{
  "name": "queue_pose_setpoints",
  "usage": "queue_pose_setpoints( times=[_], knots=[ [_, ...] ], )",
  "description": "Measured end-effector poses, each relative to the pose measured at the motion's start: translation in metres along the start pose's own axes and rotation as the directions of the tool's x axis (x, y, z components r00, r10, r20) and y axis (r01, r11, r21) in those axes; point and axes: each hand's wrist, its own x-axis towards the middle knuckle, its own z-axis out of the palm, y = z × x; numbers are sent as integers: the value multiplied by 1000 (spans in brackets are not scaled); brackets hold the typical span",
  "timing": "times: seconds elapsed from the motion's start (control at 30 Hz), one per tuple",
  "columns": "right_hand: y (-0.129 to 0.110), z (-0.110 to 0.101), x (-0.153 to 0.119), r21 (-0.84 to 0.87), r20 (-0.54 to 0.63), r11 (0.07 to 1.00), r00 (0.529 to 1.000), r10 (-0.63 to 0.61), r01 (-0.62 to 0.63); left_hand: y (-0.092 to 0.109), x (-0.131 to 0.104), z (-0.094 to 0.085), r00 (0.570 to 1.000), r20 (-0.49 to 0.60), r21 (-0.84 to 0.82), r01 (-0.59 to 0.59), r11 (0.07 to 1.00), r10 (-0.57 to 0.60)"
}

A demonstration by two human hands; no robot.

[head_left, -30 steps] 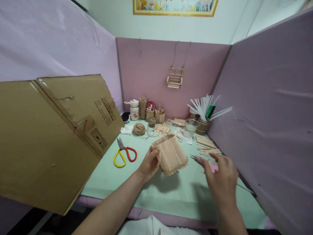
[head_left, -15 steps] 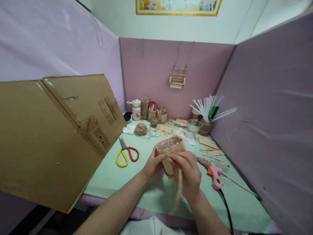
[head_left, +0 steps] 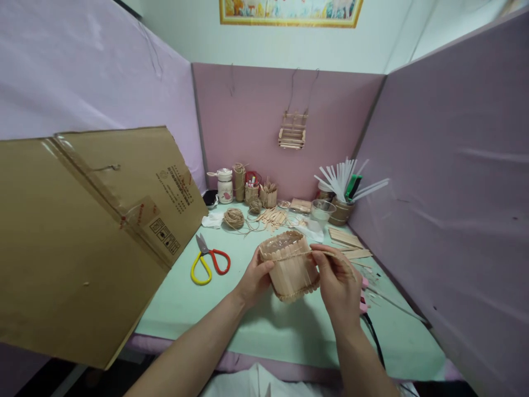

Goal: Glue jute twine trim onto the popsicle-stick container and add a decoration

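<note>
Stick basket (head_left: 291, 278) is up above the green table (head_left: 177, 298). The left hand (head_left: 254, 282) grips its left side. The bottom braid (head_left: 303, 292) looks done. The top braid (head_left: 291, 256) crosses the front; its loose part, pinched by the right hand (head_left: 341, 295), seems not on yet.

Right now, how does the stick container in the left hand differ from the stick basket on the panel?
The container is held in the left hand; the basket hangs against the pink panel. The container's wall sticks run top to bottom, side by side; the basket's front slats run crosswise with gaps. Both are made of pale wooden sticks.
</note>
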Motion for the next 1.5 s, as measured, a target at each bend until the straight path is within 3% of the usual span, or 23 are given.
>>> queue_pose_setpoints(
  times=[0.4, 0.57, 0.8, 1.33, 1.5],
  knots=[
    [10, 4, 8, 194, -5, 959, 977, 213, -208, 2, 0, 3, 1000, 20, 2, 16, 1000, -16],
    [10, 4, 9, 201, -9, 963, 982, 188, -183, -1, 1, -1, 999, 36, 13, 17, 1000, -17],
    [18, 6, 11, 229, -5, 972, 998, 61, -59, -1, 0, -2, 999, 43, 32, 26, 999, -27],
    [17, 8, 9, 225, 36, 963, 989, 146, -150, 0, -1, -1, 998, 45, 29, 52, 998, -53],
    [23, 10, 9, 291, 45, 929, 973, 228, -231, -1, 0, -2, 997, 37, 26, 67, 997, -68]
  ],
)
